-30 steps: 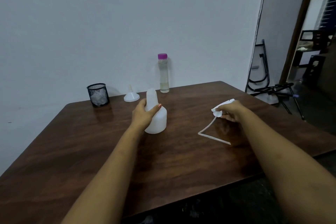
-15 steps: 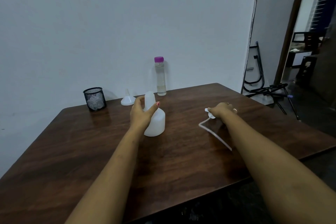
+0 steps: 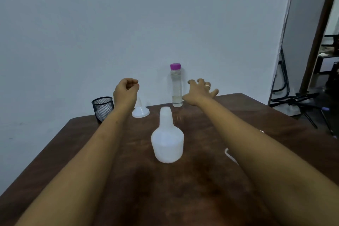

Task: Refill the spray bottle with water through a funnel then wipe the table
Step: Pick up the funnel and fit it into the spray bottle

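Note:
The white spray bottle (image 3: pixel 167 142) stands upright and uncapped in the middle of the brown table (image 3: pixel 128 180), with neither hand on it. Behind it, a white funnel (image 3: pixel 140 111) rests mouth down. A clear water bottle (image 3: pixel 176 86) with a purple cap stands at the table's far edge. My left hand (image 3: pixel 126 91) hovers just above the funnel, fingers curled, holding nothing. My right hand (image 3: pixel 200 91) is spread open just right of the water bottle, apart from it. The spray head's tube (image 3: pixel 230 156) peeks out from under my right forearm; the rest is hidden.
A black mesh cup (image 3: pixel 102 108) stands at the far left of the table, against the pale wall. Right of the table are a black folding stand (image 3: pixel 297 97) on the floor and a doorway into another room.
My left hand let go of the spray bottle and moved back over the funnel. My right hand let go of the spray head and reached toward the water bottle.

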### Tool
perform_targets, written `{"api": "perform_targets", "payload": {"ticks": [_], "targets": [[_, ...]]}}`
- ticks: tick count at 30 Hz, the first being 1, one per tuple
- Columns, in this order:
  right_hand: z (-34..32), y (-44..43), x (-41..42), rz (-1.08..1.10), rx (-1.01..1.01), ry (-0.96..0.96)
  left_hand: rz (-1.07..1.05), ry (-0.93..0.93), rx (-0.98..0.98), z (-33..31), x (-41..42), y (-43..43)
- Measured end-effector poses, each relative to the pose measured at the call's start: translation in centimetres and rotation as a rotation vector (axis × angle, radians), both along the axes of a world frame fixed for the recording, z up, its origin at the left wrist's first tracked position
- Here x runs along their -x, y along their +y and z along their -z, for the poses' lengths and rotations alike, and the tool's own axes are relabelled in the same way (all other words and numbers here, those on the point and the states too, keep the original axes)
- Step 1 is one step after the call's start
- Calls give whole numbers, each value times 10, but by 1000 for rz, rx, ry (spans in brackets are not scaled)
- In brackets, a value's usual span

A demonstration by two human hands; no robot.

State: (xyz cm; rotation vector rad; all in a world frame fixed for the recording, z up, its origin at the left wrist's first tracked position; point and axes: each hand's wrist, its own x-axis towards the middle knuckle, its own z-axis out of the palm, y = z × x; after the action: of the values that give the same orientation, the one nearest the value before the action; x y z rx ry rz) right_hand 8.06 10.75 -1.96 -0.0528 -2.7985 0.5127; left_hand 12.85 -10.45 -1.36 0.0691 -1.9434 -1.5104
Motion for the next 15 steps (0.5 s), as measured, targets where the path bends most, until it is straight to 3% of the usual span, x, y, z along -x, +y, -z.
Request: {"api": "perform_targets", "payload": {"ticks": [9, 15], "targets": [[-5, -31, 126, -19, 493, -32, 7, -92, 261, -25, 83, 5], [6, -45, 172, -97, 678, -25, 18, -106, 255, -13, 109, 6]]}}
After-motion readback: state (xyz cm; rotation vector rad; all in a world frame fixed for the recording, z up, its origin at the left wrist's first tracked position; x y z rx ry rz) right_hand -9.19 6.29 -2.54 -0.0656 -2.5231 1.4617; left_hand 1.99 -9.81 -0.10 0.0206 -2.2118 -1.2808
